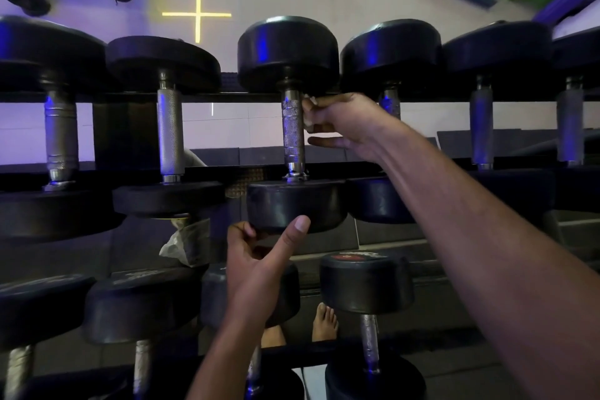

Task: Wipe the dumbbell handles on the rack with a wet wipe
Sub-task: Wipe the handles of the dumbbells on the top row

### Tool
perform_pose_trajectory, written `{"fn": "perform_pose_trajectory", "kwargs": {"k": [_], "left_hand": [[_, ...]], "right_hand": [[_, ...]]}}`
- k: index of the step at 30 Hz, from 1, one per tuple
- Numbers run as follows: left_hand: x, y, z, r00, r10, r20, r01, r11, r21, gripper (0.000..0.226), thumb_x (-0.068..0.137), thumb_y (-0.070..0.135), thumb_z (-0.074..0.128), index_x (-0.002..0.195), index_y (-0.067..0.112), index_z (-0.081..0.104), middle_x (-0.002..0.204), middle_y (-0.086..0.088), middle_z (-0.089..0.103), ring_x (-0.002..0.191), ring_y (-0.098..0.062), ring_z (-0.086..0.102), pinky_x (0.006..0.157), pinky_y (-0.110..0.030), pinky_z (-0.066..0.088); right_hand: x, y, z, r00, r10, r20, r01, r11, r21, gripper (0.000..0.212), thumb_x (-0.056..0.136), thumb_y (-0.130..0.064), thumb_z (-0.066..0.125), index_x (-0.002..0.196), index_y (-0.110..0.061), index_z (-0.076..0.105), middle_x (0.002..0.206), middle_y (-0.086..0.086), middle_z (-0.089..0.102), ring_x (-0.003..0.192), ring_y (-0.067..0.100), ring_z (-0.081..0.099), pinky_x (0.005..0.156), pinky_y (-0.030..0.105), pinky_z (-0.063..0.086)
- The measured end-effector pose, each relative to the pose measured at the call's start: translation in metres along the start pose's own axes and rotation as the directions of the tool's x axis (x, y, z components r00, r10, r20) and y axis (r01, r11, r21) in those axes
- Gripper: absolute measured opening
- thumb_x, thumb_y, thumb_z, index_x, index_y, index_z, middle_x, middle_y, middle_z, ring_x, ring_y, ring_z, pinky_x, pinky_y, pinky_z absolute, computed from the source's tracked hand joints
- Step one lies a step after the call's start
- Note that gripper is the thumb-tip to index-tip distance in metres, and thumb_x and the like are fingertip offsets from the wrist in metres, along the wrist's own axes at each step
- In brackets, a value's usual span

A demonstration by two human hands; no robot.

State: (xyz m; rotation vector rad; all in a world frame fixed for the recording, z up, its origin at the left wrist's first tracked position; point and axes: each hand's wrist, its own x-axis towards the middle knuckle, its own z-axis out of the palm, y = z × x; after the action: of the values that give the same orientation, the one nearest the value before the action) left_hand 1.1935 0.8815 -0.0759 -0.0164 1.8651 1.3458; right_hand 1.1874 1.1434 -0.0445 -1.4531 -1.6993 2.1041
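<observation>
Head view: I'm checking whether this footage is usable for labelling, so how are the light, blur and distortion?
Head view: dim, with blue-violet glints on the dumbbell heads and a bright wall behind; wide-angle bowing bends the rack rails; the top-left corner is motion-smeared; the knurled handle, the right hand holding the wipe and the left hand are sharp.

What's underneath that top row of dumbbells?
Below the top row sits a lower row of dumbbells, a crumpled wrapper and the person's bare feet on the floor. The arms cover part of the lower row.
</observation>
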Motion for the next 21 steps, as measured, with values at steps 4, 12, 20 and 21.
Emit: {"fn": "perform_pose_trajectory", "kwargs": {"k": [4, 12, 20, 21], "left_hand": [[0.000, -0.001, 0.000, 1.000, 0.001, -0.001, -0.001, 1.000, -0.015, 0.099, 0.055, 0.078, 0.089, 0.124, 0.015, 0.056, 0.106, -0.009, 0.072, 0.098, -0.031, 0.073, 0.094, -0.055, 0.059], [0.002, -0.002, 0.000, 1.000, -0.006, -0.008, 0.006, 1.000, -0.025, 0.101, 0.054, 0.082, 0.089, 0.121, 0.016, 0.053, 0.102, 0.003, 0.069, 0.093, -0.020, 0.069, 0.093, -0.057, 0.058], [0.003, -0.002, -0.002, 1.000, 0.006, 0.000, -0.006, 1.000, -0.001, 0.101, 0.052, 0.083, 0.088, 0.122, 0.017, 0.056, 0.121, -0.012, 0.074, 0.107, -0.035, 0.073, 0.096, -0.057, 0.057], [0.003, -0.002, -0.002, 1.000, 0.006, 0.004, -0.006, 1.000, -0.002, 0.101, 0.051, 0.083, 0.088, 0.122, 0.018, 0.057, 0.121, -0.011, 0.074, 0.110, -0.036, 0.072, 0.095, -0.056, 0.058]], "right_hand": [[-0.011, 0.011, -0.011, 0.998, 0.038, 0.055, -0.024, 0.971, -0.237, 0.008, 0.092, -0.022, 0.082, 0.089, -0.015, 0.079, 0.080, -0.003, 0.069, 0.075, 0.012, 0.060, 0.073, 0.027, 0.058], [-0.025, 0.013, -0.019, 0.986, 0.068, 0.156, 0.032, 0.827, -0.561, 0.030, 0.087, -0.032, 0.087, 0.091, -0.003, 0.081, 0.073, 0.004, 0.066, 0.066, 0.012, 0.054, 0.070, 0.026, 0.047], [-0.050, -0.027, -0.021, 0.943, -0.053, 0.329, 0.261, 0.732, -0.629, 0.031, 0.087, -0.036, 0.086, 0.084, -0.006, 0.079, 0.068, 0.003, 0.062, 0.064, 0.011, 0.048, 0.061, 0.026, 0.038], [-0.052, -0.035, -0.016, 0.932, -0.153, 0.329, 0.325, 0.753, -0.572, 0.028, 0.089, -0.033, 0.084, 0.085, -0.006, 0.080, 0.067, 0.006, 0.065, 0.061, 0.010, 0.052, 0.058, 0.025, 0.040]]}}
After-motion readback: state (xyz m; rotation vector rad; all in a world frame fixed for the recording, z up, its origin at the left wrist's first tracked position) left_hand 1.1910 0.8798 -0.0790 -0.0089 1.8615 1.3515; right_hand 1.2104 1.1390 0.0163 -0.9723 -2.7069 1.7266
